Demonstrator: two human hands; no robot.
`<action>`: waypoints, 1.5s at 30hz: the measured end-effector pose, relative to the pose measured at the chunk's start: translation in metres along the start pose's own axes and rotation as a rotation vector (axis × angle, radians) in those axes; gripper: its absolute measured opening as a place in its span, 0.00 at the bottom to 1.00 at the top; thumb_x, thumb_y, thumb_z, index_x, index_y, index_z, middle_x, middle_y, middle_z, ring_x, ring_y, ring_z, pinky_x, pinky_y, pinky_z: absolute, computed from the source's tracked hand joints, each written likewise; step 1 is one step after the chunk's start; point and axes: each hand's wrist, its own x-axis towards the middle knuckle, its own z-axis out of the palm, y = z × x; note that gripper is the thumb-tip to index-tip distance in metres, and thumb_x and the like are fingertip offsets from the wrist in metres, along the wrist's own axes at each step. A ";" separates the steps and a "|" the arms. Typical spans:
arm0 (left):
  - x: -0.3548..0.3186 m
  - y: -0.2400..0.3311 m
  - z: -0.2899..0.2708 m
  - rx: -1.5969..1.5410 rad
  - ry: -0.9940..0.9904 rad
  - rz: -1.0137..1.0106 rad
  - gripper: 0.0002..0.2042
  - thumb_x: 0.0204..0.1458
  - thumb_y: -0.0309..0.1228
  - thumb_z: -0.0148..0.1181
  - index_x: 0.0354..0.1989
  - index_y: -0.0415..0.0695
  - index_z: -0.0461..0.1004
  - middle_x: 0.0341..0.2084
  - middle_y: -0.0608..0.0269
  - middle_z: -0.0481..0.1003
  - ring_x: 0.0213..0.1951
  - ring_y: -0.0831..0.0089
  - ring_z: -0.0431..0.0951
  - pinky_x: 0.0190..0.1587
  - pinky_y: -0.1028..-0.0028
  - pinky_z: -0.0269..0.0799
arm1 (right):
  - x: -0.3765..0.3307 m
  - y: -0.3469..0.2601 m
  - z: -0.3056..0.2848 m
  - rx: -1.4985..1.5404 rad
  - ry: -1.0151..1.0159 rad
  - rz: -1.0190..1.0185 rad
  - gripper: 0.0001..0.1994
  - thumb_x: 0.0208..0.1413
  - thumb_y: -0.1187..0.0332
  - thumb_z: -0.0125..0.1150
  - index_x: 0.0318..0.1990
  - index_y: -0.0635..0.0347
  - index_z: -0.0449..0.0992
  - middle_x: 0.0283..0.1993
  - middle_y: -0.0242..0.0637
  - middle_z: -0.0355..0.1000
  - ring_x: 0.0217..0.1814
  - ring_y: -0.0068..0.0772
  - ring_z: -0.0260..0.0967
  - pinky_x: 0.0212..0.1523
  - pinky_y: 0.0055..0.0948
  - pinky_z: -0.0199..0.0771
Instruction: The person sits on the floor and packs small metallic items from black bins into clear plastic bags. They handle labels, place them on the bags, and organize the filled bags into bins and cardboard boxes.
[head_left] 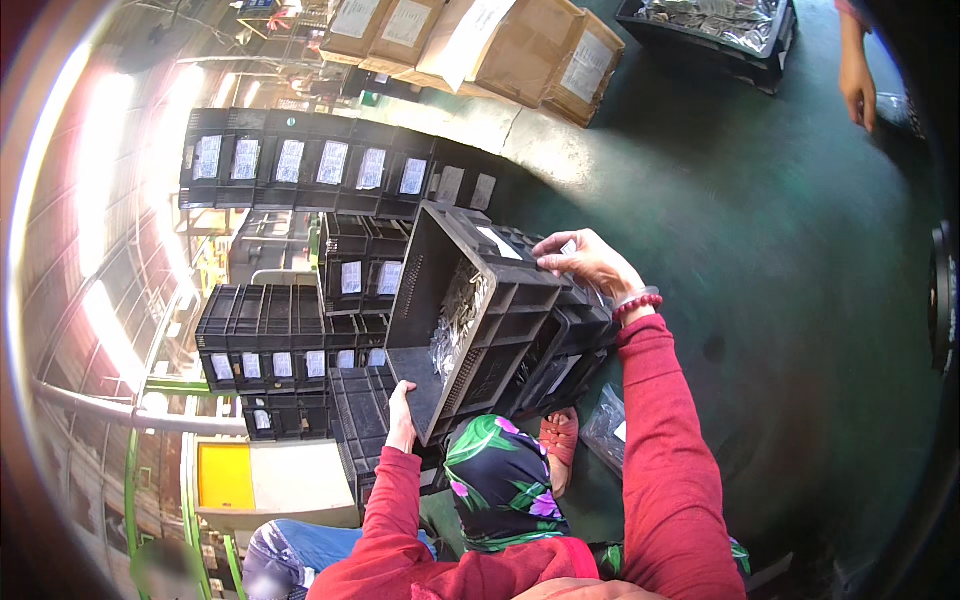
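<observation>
A black plastic crate (pixel 506 335) stands in front of me, its open side facing left in the view. Inside it lie small metal parts (pixel 468 308) with clear plastic bags (pixel 443 350). At the crate's near corner, my left hand (pixel 401 418) grips the rim, thumb over the edge. My right hand (pixel 592 265) is at the crate's far right side beside a white label (pixel 499 242). Its thumb and fingers are drawn together around a small whitish piece that I cannot make out. Another black crate (pixel 572 345) sits directly under or behind the first.
Stacked black crates with white labels (pixel 300 165) line the left. Cardboard boxes (pixel 530 50) stand at the top, near a black bin of bagged parts (pixel 710 25). A plastic bag (pixel 604 430) lies by my foot. Another person's hand (pixel 857 90) hangs at upper right.
</observation>
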 end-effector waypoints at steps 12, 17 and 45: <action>-0.002 0.018 0.023 0.138 0.081 0.072 0.14 0.39 0.39 0.55 0.31 0.44 0.71 0.25 0.64 0.72 0.27 0.71 0.72 0.34 0.75 0.69 | -0.002 0.014 -0.018 0.019 -0.129 -0.161 0.14 0.40 0.70 0.67 0.36 0.64 0.76 0.26 0.30 0.71 0.29 0.18 0.66 0.32 0.19 0.65; 0.016 0.010 -0.001 0.115 0.068 0.104 0.11 0.40 0.36 0.54 0.30 0.43 0.71 0.25 0.64 0.73 0.26 0.71 0.72 0.32 0.75 0.69 | 0.016 0.008 -0.010 -0.289 -0.164 -0.227 0.17 0.37 0.69 0.68 0.36 0.67 0.76 0.27 0.35 0.71 0.33 0.27 0.67 0.39 0.26 0.67; 0.004 0.011 0.007 0.068 -0.015 0.249 0.07 0.42 0.35 0.53 0.22 0.46 0.69 0.23 0.70 0.69 0.27 0.75 0.68 0.33 0.78 0.63 | 0.075 0.033 0.020 -0.183 0.052 -0.287 0.16 0.43 0.64 0.65 0.35 0.68 0.75 0.30 0.40 0.73 0.34 0.28 0.68 0.39 0.29 0.68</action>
